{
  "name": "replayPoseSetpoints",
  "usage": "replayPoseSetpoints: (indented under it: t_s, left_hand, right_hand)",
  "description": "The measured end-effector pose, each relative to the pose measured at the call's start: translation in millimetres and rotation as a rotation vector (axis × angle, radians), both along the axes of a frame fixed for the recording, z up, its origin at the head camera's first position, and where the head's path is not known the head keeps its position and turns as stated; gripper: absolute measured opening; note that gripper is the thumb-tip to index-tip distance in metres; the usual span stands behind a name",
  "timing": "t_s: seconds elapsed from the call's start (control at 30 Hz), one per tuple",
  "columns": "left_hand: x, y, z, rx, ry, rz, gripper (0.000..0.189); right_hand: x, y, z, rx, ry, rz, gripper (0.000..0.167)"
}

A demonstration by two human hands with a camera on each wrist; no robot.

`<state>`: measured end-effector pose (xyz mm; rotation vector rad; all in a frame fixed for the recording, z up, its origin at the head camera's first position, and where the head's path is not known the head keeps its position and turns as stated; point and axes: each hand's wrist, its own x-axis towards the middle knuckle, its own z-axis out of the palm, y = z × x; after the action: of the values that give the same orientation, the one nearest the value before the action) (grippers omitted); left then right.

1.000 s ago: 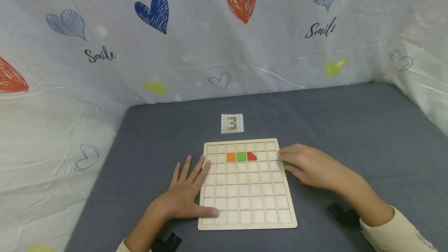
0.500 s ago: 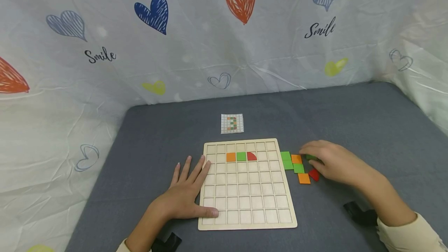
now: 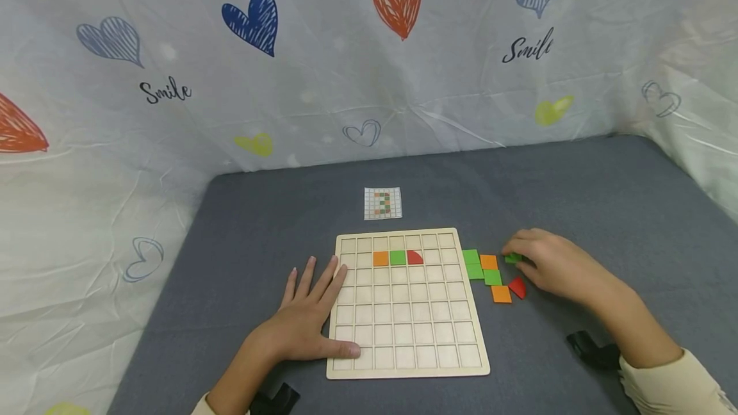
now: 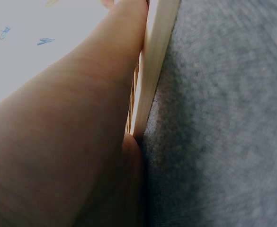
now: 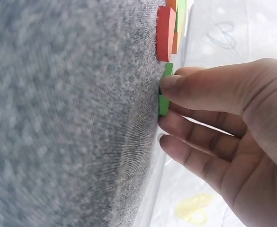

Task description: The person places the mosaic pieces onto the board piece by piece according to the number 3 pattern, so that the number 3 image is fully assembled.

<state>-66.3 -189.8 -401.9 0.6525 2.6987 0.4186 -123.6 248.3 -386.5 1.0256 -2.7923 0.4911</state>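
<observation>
Head: forward, down; wrists: close, sideways; head, right wrist share loose red tile.

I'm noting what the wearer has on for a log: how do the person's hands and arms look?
The left hand and right hand are bare, with no glove or ring showing. The left sleeve and right sleeve are cream and stop short of the hands. A black angular piece shows near the left sleeve, a similar black part near the right.
</observation>
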Motion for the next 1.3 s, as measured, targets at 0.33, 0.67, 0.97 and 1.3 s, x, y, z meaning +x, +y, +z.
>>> replayPoseSetpoints:
  t_s: [0.33, 0.67, 0.97, 1.3]
  left_hand:
    - [-0.7, -2.5, -5.3, 0.002, 0.02, 0.002, 0.127]
    - [-1.2, -3.8, -10.0, 0.016, 0.033, 0.007, 0.129]
    - [-1.7, -1.8, -4.5, -0.023, 0.006, 0.007, 0.127]
    - [-2.2, -3.3, -10.2, -0.047, 0.006, 0.021, 0.128]
  right_hand:
    - [0.0, 1, -1.4, -0.014, 0.013, 0.003, 0.031]
    - [0.5, -2, 2.2, -0.017, -0.018, 0.005, 0.032]
    - [1.0, -8, 7.0, -0.031, -0.008, 0.026, 0.032]
    - [1.3, -22, 11.1, -0.047, 0.004, 0.06, 0.031]
